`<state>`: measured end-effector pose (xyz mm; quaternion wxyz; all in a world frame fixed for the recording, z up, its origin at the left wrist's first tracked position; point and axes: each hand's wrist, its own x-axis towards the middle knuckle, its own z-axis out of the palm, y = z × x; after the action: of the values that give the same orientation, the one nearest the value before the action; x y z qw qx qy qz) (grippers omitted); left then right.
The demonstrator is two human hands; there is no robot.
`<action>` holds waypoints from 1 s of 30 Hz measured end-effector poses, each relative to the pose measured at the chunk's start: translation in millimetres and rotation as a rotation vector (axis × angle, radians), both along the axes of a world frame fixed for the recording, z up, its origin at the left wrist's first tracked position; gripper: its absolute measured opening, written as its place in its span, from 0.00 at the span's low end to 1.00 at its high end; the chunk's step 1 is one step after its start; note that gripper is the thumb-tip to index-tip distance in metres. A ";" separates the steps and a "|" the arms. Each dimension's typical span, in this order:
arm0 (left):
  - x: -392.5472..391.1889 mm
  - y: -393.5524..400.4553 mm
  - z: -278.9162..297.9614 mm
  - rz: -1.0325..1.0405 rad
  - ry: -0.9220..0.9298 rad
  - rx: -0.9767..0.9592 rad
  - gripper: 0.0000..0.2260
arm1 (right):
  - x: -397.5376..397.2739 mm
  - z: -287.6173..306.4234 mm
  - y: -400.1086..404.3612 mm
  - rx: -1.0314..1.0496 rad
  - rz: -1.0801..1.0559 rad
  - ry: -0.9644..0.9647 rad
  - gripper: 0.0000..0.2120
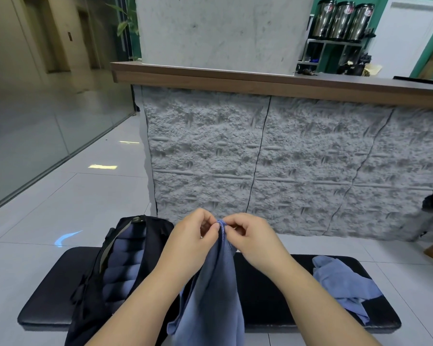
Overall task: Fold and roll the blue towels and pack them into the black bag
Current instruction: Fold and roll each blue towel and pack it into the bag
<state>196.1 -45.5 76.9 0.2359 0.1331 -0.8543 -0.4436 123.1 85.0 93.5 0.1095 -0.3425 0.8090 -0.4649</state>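
Blue towel hangs in front of the person, its top edge bunched and pinched from both sides. On one side the left hand curls its thumb and fingers around the bunched edge, and on the other the right hand pinches the same edge between thumb and forefinger; the two hands sit just beside each other, nearly touching. From the pinch the cloth falls in loose folds between the forearms and runs out of the bottom of the view. Below it stretches a black padded bench, set on a pale tiled floor. A black bag stands open on the left part of the bench, and rolled blue towels are stacked inside it. Toward the right end of the bench a second loose blue towel lies crumpled, well apart from the bag. Behind the bench rises a counter with a rough grey stone front and a wooden top.
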 end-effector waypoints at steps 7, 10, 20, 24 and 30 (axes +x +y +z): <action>-1.7 -3.8 2.5 -0.022 0.039 0.187 0.06 | -1.2 4.5 3.9 -0.130 0.035 -0.140 0.01; -3.5 -7.5 3.8 -0.085 0.037 0.254 0.07 | -3.1 4.2 3.7 -0.182 0.049 -0.168 0.03; -14.2 -11.4 3.8 -0.228 0.121 0.400 0.08 | -6.4 9.9 -0.6 -0.031 0.021 -0.012 0.07; -15.4 -9.3 0.9 -0.228 0.106 0.380 0.07 | -7.4 13.4 -1.4 -0.064 -0.064 -0.042 0.09; -11.6 -20.9 -26.5 -0.282 -0.131 0.167 0.11 | -19.3 20.6 -3.9 -0.216 -0.201 -0.263 0.11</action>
<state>184.6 -66.4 50.5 0.1033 0.0598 -0.8382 -0.5321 103.7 81.1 114.1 0.1300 -0.2061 0.7633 -0.5984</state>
